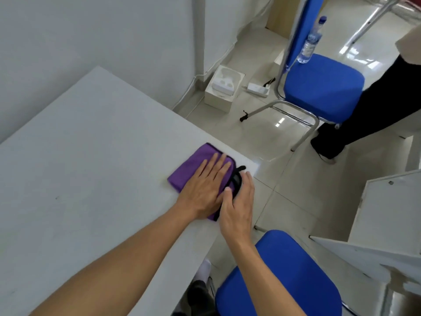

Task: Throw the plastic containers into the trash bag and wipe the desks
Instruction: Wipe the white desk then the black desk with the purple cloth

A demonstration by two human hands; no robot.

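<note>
Cloth beneath my flat left hand sits mid-frame; desk stretches leftward; right hand clasps a black object.

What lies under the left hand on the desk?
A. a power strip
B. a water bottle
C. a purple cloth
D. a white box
C: the left hand lies flat on the purple cloth near the corner of the desk, while the right hand grips a black object beside it.
</note>
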